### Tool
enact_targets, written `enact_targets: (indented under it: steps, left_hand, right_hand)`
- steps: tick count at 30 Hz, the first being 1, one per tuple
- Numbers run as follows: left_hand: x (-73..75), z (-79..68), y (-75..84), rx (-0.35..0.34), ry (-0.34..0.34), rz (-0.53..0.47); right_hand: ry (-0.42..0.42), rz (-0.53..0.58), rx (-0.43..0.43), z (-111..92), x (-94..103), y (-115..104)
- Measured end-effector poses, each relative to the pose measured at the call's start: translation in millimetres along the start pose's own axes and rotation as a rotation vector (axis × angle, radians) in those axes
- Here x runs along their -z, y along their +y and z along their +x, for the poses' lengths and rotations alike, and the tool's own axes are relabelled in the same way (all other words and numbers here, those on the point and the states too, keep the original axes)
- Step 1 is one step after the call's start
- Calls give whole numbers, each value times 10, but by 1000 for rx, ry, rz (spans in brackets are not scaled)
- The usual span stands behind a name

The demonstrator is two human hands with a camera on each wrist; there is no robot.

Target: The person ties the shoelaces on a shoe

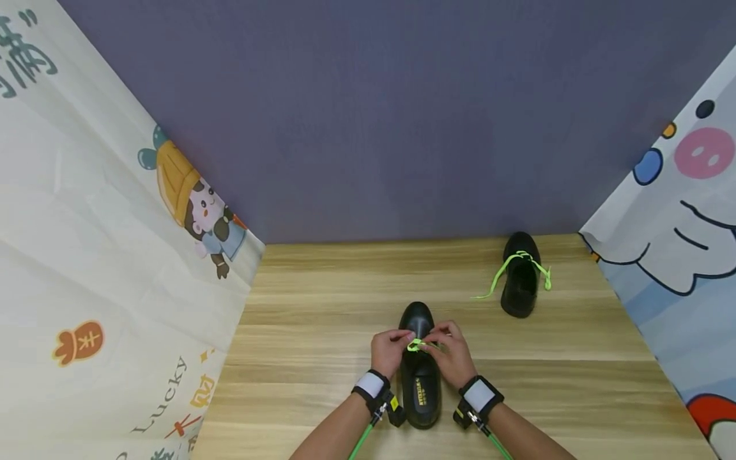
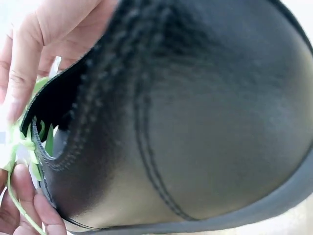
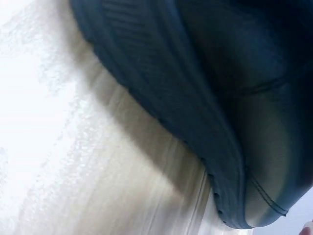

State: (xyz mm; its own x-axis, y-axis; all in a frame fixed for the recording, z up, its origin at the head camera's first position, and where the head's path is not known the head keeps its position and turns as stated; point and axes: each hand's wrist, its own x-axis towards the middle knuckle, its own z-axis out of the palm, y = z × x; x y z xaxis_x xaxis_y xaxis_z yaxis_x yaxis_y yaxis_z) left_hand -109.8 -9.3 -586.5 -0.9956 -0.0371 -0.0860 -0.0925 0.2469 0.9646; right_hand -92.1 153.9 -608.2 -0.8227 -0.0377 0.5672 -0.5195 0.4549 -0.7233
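A black shoe stands on the wooden surface, toe pointing away, its pale-lettered insole showing. At its throat is a bright green shoelace with a small loop. My left hand pinches the lace from the left side, thumb and index finger together. From the right, my right hand pinches it too, fingers bent close over the lacing. In the left wrist view the shoe's stitched side fills most of the picture, with fingers on the lace at the left. The right wrist view shows mainly the shoe's sole edge.
A second black shoe stands farther back on the right, its green lace hanging loose to both sides. Behind the wooden surface rises a dark grey-purple panel. Printed cloths flank it on both sides.
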Motion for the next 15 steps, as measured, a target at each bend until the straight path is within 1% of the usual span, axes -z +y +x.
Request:
enact_targets:
  steps: [5, 7, 10, 11, 12, 15]
  left_hand:
    - [25, 2, -78, 37, 24, -81]
    - [50, 1, -107, 58, 34, -76]
    - [84, -4, -142, 44, 44, -15]
    - [91, -2, -153, 40, 43, -12]
    - [96, -1, -163, 40, 41, -13]
    - [110, -3, -198, 39, 24, -80]
  right_hand:
    - [11, -3, 34, -32, 31, 12]
    - [9, -13, 52, -39, 47, 11]
    - [-3, -37, 77, -44, 77, 10]
    - [-8, -41, 80, -45, 89, 8]
    - [-13, -41, 80, -48, 101, 6]
    - [-37, -18, 64, -58, 138, -5]
